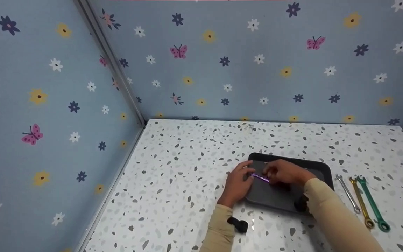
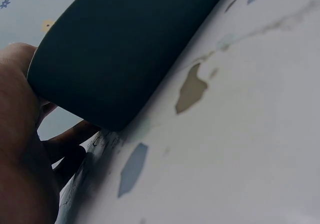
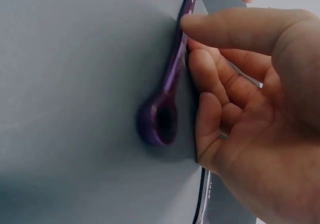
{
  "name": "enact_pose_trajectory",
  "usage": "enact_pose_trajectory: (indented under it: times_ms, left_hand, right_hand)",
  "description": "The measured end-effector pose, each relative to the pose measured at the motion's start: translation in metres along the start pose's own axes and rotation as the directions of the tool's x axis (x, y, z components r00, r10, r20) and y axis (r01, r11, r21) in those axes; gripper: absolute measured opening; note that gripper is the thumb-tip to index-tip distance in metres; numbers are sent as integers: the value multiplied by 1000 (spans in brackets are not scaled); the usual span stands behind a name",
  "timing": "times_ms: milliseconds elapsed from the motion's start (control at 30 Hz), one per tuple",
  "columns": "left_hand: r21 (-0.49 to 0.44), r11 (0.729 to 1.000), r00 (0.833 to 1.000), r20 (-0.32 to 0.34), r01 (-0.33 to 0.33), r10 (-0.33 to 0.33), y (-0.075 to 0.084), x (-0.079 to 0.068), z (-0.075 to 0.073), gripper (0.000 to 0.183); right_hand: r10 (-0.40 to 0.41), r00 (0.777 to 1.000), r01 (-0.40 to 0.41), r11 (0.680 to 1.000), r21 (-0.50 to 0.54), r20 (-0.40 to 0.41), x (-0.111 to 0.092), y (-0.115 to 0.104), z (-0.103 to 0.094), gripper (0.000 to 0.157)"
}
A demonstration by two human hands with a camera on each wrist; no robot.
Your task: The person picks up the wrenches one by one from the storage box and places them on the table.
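A dark grey tray [image 1: 271,199] lies on the speckled table. My right hand [image 1: 285,171] is over it and pinches a purple wrench [image 1: 260,177] by the shaft. In the right wrist view the thumb presses the shaft, and the wrench's ring end [image 3: 159,121] points away from the fingers. At the tray's left side, my left hand [image 1: 238,183] holds the wall, with fingers around the corner [image 2: 115,119] in the left wrist view. Its fingertips are close to the wrench's far end. A shiny metal strip [image 3: 202,204] shows partly beneath the right hand; its kind is hidden.
Right of the tray lie a silver wrench [image 1: 348,194], a gold wrench [image 1: 361,203] and a green wrench [image 1: 373,203], roughly side by side. Flowered blue wall panels [image 1: 236,70] stand behind and to the left of the table [image 1: 159,196].
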State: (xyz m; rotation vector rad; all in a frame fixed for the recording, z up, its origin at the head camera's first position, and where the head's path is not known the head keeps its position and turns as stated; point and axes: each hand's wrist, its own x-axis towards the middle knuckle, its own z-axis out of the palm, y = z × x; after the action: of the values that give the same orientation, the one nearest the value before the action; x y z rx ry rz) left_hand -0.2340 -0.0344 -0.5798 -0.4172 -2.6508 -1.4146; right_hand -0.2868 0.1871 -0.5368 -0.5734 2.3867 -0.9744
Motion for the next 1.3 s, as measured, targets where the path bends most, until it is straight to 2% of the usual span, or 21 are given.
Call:
enact_pose_trajectory:
  times_ms: [100, 300, 500, 833, 967, 1200, 1300]
  left_hand:
    - [5, 1000, 1000, 5, -4, 4, -1, 0, 0, 25]
    - [8, 999, 999, 1, -47, 47, -2, 1, 0, 24]
    - [10, 999, 999, -9, -43, 43, -4, 1, 0, 24]
    - [15, 1000, 1000, 24, 11, -12, -7, 0, 2, 25]
    - [15, 1000, 1000, 24, -4, 4, -5, 0, 1, 25]
    - [6, 999, 999, 11, -41, 41, -5, 0, 1, 25]
    - [12, 998, 998, 2, -65, 65, -5, 1, 1, 25]
  right_hand:
    - [3, 1000, -3, 1000, -5, -7, -1, -1, 2, 35]
    - [-3, 999, -3, 992, -124, -44, -1, -6, 4, 29]
    - [26, 998, -35, 981, -191, -50, 3, -11, 8, 24]
    - [32, 997, -40, 991, -130, -64, 3, -3, 11, 25]
    - [37, 997, -44, 994, -104, -65, 1, -1, 9, 25]
    - [-24, 999, 20, 993, -119, -38, 0, 3, 2, 20]
    - [-25, 999, 23, 993, -113, -21, -1, 4, 1, 20]
